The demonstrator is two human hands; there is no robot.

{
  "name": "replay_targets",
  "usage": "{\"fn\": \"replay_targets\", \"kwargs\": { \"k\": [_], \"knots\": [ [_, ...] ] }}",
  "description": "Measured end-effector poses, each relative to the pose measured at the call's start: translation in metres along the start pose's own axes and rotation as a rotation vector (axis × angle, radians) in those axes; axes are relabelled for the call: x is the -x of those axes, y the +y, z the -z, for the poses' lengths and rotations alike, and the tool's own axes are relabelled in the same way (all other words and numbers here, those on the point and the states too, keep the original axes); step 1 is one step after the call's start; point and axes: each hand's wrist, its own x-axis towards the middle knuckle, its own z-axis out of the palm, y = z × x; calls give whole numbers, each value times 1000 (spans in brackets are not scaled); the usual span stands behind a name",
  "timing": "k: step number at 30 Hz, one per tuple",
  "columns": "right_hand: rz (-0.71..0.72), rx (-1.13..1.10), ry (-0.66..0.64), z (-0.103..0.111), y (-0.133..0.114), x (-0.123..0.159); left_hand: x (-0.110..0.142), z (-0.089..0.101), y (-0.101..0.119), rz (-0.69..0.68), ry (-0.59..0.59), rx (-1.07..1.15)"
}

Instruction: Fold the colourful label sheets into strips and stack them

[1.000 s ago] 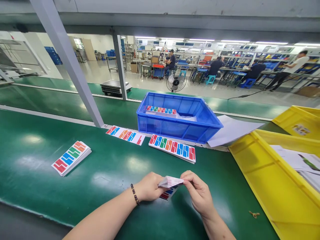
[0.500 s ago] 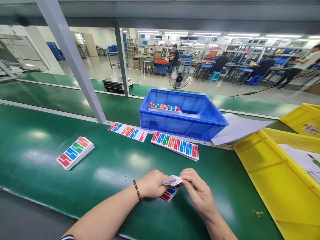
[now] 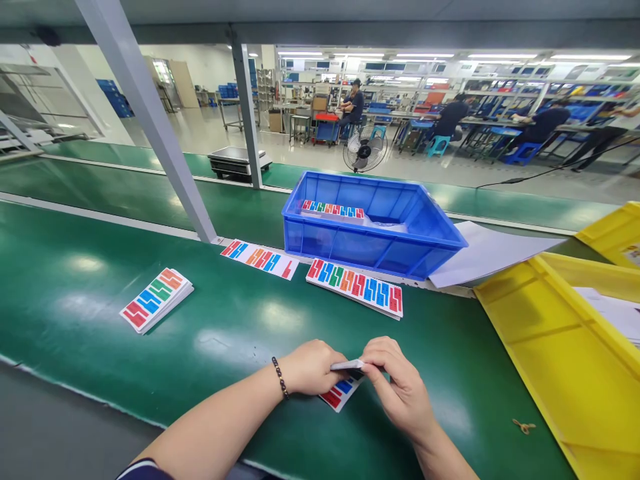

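Note:
Between my hands is a stack of printed cards [image 3: 339, 398], white with red and blue blocky shapes, its upper part bent up so that the page edges face me. My left hand [image 3: 315, 368] is closed around its left side. At the right end, my right hand [image 3: 399, 387] pinches the edges between thumb and fingers. A second card stack [image 3: 157, 300] lies to the left on the green work surface. Beyond my hands rest a longer stack of printed strips [image 3: 355, 288] and a printed strip [image 3: 260, 259] with gaps in its pattern.
A blue bin [image 3: 370, 250] with printed strips inside stands behind the strips. At the right is a yellow bin [image 3: 545, 360] holding papers, with a tan rubber band [image 3: 523, 427] beside it. White sheets [image 3: 493, 250] lie between the bins. A slanted metal post [image 3: 150, 120] rises at left.
The raised edges of the stack, fanned out before, are now pressed into a thinner band. Both hands keep their hold. The whole view has shifted slightly.

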Motion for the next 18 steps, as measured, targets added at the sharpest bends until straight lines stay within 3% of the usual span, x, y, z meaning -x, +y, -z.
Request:
{"fn": "replay_targets", "kwargs": {
  "k": [12, 18],
  "knots": [
    [-21, 54, -17, -4, -9, 0, -2, 0, 5, 30, -77, -116],
    [-94, 23, -22, 1, 1, 2, -1, 2, 0, 87, -42, 46]
  ]
}}
